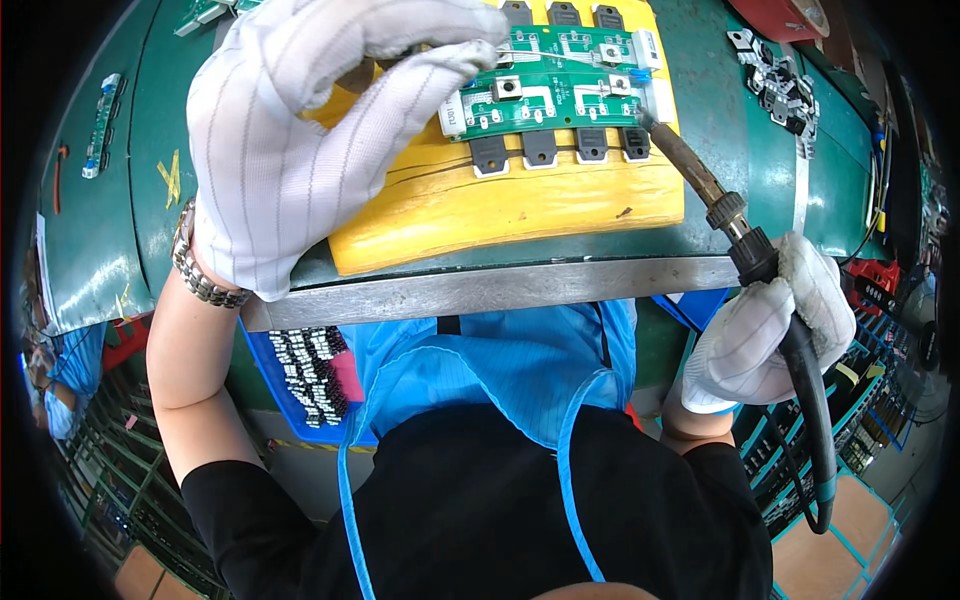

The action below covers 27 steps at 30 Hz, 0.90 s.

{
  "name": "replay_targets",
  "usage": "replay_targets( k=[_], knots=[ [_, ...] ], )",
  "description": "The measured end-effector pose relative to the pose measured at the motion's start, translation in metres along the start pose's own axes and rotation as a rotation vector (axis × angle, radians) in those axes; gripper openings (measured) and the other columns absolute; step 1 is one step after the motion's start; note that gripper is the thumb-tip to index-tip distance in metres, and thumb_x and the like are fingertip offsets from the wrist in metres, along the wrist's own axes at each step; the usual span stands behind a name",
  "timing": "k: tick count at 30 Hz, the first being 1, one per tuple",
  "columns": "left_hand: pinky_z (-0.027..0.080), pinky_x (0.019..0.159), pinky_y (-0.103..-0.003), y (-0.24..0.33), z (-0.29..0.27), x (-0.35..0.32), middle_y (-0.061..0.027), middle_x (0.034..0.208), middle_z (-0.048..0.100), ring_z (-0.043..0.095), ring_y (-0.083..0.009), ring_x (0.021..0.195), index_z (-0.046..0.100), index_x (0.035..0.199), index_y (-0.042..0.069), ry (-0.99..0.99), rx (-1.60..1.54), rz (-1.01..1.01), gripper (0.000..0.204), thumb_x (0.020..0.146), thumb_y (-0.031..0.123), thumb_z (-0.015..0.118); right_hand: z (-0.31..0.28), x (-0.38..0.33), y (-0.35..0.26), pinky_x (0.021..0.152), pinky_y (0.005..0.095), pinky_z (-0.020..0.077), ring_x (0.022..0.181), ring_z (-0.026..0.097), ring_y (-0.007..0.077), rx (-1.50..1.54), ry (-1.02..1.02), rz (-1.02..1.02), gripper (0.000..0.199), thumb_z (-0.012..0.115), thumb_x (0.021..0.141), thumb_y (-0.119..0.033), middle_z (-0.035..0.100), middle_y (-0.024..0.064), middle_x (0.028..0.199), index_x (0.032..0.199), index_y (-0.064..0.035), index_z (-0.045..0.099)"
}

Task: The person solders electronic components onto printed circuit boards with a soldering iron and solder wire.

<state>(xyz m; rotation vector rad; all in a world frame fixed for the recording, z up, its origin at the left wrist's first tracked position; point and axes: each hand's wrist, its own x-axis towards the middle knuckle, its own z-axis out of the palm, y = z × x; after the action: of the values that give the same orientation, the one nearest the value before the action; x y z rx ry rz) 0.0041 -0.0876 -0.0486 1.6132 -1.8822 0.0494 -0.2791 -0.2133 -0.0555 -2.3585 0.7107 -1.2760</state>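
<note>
A green circuit board lies on a yellow block, with black flat components sticking out along its near and far edges. My left hand, in a white striped glove, pinches a thin solder wire over the board's left end; the wire runs right across the board. My right hand, gloved too, grips the handle of a soldering iron at the right. The iron slants up and left, its tip at the board's right end near a white part. Whether the tip touches a joint is too small to tell.
The green bench top has a metal front edge. Another narrow board lies at the left. Black-and-silver components are piled at the right, near a red round object. A blue bin with many small parts stands below the edge.
</note>
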Motion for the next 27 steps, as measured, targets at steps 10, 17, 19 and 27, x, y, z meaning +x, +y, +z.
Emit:
replay_targets(
  k=[10, 17, 19, 27],
  knots=[
    [0.054, 0.08, -0.031, 0.002, 0.0, 0.001, -0.0063, 0.099, 0.077, 0.069, -0.0188, 0.085, 0.075, 0.1, 0.004, 0.028, 0.106, 0.028, 0.014, 0.087, 0.006, 0.073, -0.008, -0.008, 0.003, 0.081, 0.0363, 0.0536, 0.089, 0.063, 0.024, -0.035, -0.047, 0.031, 0.033, 0.054, 0.098, -0.025, 0.062, 0.0203, 0.102, 0.103, 0.0077, 0.056],
    [0.053, 0.079, -0.03, -0.003, 0.002, -0.002, -0.0061, 0.1, 0.077, 0.068, -0.0184, 0.084, 0.076, 0.102, 0.005, 0.002, 0.086, 0.061, 0.016, 0.086, 0.006, 0.075, 0.005, -0.013, 0.01, 0.073, 0.0338, 0.0521, 0.072, 0.063, 0.023, 0.09, 0.062, 0.024, 0.031, 0.069, 0.092, -0.024, 0.07, 0.0183, 0.091, 0.104, 0.0023, 0.058],
    [0.053, 0.077, -0.03, -0.003, 0.001, -0.001, -0.006, 0.1, 0.077, 0.068, -0.0178, 0.083, 0.076, 0.102, 0.006, -0.016, 0.059, 0.058, 0.017, 0.085, 0.006, 0.075, 0.004, -0.012, 0.009, 0.076, 0.035, 0.0532, 0.075, 0.064, 0.0237, 0.108, 0.022, 0.059, 0.029, 0.067, 0.093, -0.022, 0.069, 0.0198, 0.094, 0.105, 0.0024, 0.057],
    [0.053, 0.075, -0.03, 0.001, 0.001, -0.001, -0.0049, 0.096, 0.077, 0.067, -0.0178, 0.08, 0.077, 0.104, 0.006, -0.048, 0.067, 0.056, 0.02, 0.084, 0.005, 0.076, 0.008, -0.014, 0.009, 0.076, 0.0305, 0.0509, 0.081, 0.062, 0.019, 0.122, 0.052, 0.12, 0.031, 0.062, 0.097, -0.024, 0.065, 0.0187, 0.099, 0.107, 0.0046, 0.056]
  ],
)
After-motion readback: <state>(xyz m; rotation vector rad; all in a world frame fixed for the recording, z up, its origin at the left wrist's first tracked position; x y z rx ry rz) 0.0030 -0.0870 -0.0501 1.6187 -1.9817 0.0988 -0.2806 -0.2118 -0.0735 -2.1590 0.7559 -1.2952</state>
